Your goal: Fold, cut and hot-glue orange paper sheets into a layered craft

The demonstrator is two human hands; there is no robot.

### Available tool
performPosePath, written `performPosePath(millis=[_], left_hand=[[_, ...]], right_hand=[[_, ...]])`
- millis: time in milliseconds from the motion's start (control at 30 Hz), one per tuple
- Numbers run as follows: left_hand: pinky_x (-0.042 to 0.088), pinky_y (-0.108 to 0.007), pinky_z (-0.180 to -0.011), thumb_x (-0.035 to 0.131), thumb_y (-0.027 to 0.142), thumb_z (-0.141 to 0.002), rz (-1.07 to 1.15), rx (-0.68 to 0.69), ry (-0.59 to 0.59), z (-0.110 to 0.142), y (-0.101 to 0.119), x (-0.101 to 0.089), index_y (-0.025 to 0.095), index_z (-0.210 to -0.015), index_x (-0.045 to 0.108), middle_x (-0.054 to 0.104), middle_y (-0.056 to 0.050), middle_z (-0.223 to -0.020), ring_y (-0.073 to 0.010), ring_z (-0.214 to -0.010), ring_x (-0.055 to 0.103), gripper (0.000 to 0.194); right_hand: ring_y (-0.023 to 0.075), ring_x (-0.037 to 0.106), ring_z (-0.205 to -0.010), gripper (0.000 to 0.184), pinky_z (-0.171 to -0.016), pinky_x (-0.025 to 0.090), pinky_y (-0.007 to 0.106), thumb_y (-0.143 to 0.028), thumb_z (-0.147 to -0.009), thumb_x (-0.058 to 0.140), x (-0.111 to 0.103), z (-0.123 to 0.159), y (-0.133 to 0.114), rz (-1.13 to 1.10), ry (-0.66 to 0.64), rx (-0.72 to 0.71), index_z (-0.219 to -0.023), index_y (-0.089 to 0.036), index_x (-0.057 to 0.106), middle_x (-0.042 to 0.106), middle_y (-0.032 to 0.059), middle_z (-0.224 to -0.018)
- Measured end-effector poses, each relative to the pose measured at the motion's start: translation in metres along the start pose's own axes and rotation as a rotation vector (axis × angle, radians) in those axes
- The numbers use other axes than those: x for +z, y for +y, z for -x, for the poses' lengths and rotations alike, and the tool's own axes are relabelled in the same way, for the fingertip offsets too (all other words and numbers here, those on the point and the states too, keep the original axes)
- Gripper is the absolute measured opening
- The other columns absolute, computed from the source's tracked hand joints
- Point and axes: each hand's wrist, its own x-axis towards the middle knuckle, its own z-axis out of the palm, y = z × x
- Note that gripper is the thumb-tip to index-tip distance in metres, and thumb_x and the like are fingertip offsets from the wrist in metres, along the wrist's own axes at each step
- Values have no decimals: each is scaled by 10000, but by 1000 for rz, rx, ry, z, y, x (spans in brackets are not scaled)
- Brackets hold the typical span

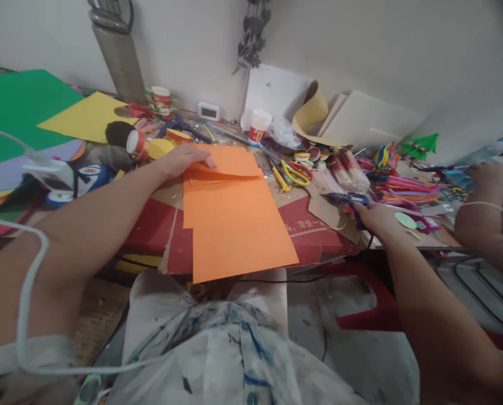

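Orange paper sheets (238, 225) lie overlapped in front of me, their near end reaching past the table edge. My left hand (192, 157) is at the far end, its fingers closed on a curled-over orange flap; the thumb is partly hidden. To the right, my right hand (375, 216) is wrapped round the handle of a dark blue glue gun (356, 201). The gun's nozzle points left, over a piece of torn cardboard (329, 211), and a dark cord hangs below it.
Yellow scissors (295, 173) and a yellow cutter (281, 179) lie beyond the orange sheets. Paper cups (259, 125), bundles of coloured pipe cleaners (409, 188) and leaning boards (369, 119) crowd the back. Another person's hand (489, 180) is at far right. A white cable (34, 275) crosses my left arm.
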Motion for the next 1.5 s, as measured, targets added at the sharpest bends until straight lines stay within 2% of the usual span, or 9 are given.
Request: performPosePath(millis=[100,200,300,400,533,800,1033,1233,1500], left_hand=[[461,-397,-1194,511,750,-939,-55,12,-95,2,3,-2,223,-796,823,821,-99,-1195,-290,-1241,727,629],[467,-400,-1186,554,679,-941,-235,15,-56,0,5,0,211,-786,823,821,-98,-1196,-302,-1250,721,562],[449,-392,-1208,587,565,-943,-380,57,13,-3,8,5,218,-1050,842,794,-69,-1293,-285,-1311,686,444],[382,-399,-1267,552,542,-952,-539,40,-101,-3,11,8,207,-1446,684,658,-70,-1529,-274,-1447,584,612],[242,-370,-1334,491,623,-959,-681,17,-305,0,12,11,117,-1664,401,373,-136,-1745,-271,-1610,371,872],[182,-406,-1351,442,622,-959,-739,5,-346,-1,8,15,114,-1670,336,289,-161,-1776,-266,-1648,282,880],[116,-522,-1358,238,556,-1054,-802,-133,-277,0,11,21,65,-1643,368,275,-207,-1772,-313,-1674,194,778],[71,-518,-1358,272,598,-1054,-893,-185,-323,3,17,28,-24,-1703,212,135,-231,-1795,-343,-1694,76,900],[68,-509,-1357,274,614,-1059,-904,-176,-312,5,17,27,26,-1718,209,141,-206,-1801,-332,-1694,86,886]], right_hand=[[524,663,-1197,353,-1030,468,756,-409,-863,732,2,8,-14,369,149,-81,-610,-307,507,694,261,-884],[464,657,-1257,339,-1076,500,688,-467,-978,499,23,22,-50,494,225,-482,-964,-217,728,720,300,-1172],[355,635,-1340,599,-1167,484,605,-571,-1065,326,66,34,-102,208,4,-875,-1314,-176,700,703,227,-1368],[289,449,-1560,757,-1307,332,529,-648,-1089,230,120,33,-155,92,-228,-1037,-1539,-141,565,531,191,-1631],[290,245,-1664,945,-1361,176,505,-737,-1065,128,184,12,-209,149,-398,-1042,-1654,-55,411,369,206,-1735],[315,70,-1693,789,-1358,134,500,-500,-1120,298,253,7,-253,328,-475,-796,-1717,4,187,137,210,-1807],[359,66,-1689,861,-1343,89,582,-589,-1100,281,265,22,-249,423,-511,-712,-1720,-4,156,120,238,-1801],[365,108,-1684,829,-1332,82,621,-589,-1101,247,271,22,-255,380,-525,-678,-1706,-23,236,158,245,-1794],[348,127,-1683,806,-1327,91,628,-601,-1109,226,265,19,-238,379,-478,-762,-1698,-53,281,189,237,-1789]])
